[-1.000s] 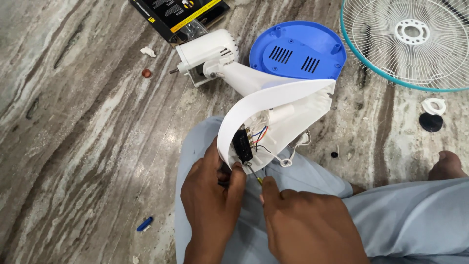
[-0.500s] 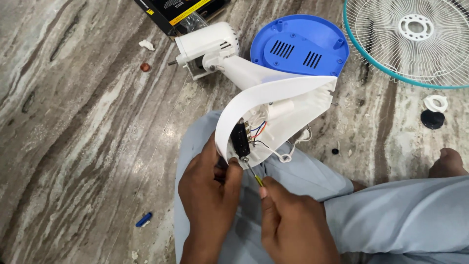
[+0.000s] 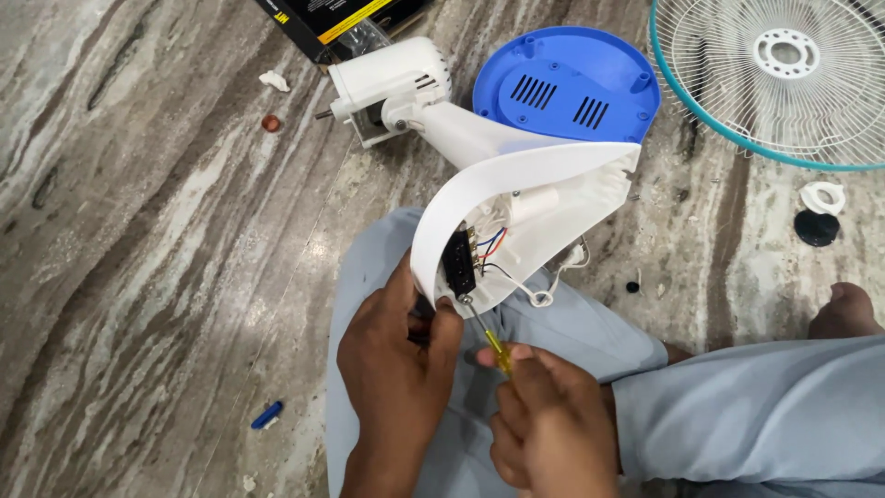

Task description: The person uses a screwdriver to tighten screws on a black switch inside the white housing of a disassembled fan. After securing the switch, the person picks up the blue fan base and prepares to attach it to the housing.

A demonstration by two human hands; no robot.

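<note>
Since the frame half a second ago, almost nothing has shifted: both hands have kept their hold, and the white curved plastic fan stand housing [image 3: 516, 198] still rests tilted over the person's lap in grey-blue trousers [image 3: 572, 341].

Taking that housing as the landmark, the left hand [image 3: 396, 369] sits at its lower edge, fingers curled round the rim and thumb pressed against it, just below the black switch block [image 3: 456, 263] with its red, blue and black wires. The right hand [image 3: 548, 420] lies below and to the right of the same edge, fingers pinched closed around the yellow handle of a thin screwdriver [image 3: 493, 349]. The tool's long axis runs diagonally, up and to the left from the right hand, and its tip meets a small screw [image 3: 466, 300] at the housing's lower end, just beside the left thumb. The right hand is therefore the working one, while the left is nearer the screw.

Beyond the housing lie the round blue plastic base plate [image 3: 567, 83], touching its upper end, and the white motor unit [image 3: 387, 83]; the teal-rimmed wire fan guard [image 3: 784, 83] lies well apart to the right on the marbled stone floor [image 3: 138, 258].
</note>
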